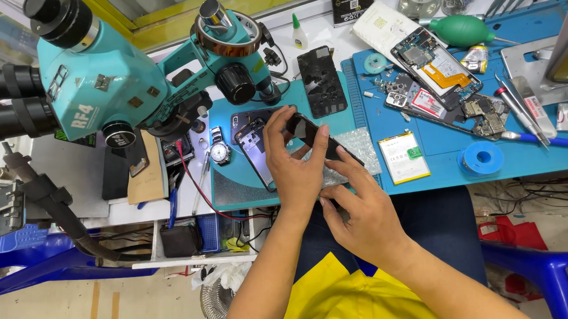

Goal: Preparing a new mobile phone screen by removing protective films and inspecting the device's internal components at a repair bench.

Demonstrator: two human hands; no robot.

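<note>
At the far left a teal microscope is standing on the tabletop, its black eyepieces pointing off to the left. Just right of its base a wristwatch is lying flat beside an opened phone back on the teal mat.

The left hand is rising from the lower middle with the forearm angled up and the wrist bent forward. Its grip is closing narrowly on a dark phone: thumb along the right edge, fingers curling over the upper left corner. The phone is being held tilted above the mat's right edge, over a sheet of bubble wrap.

The right hand is coming in from the lower right, palm down, its fingers stretching up and touching the phone's lower edge, the grip loose and partly spread.

Further right, a white battery and a blue tape roll are lying on the blue mat.
</note>
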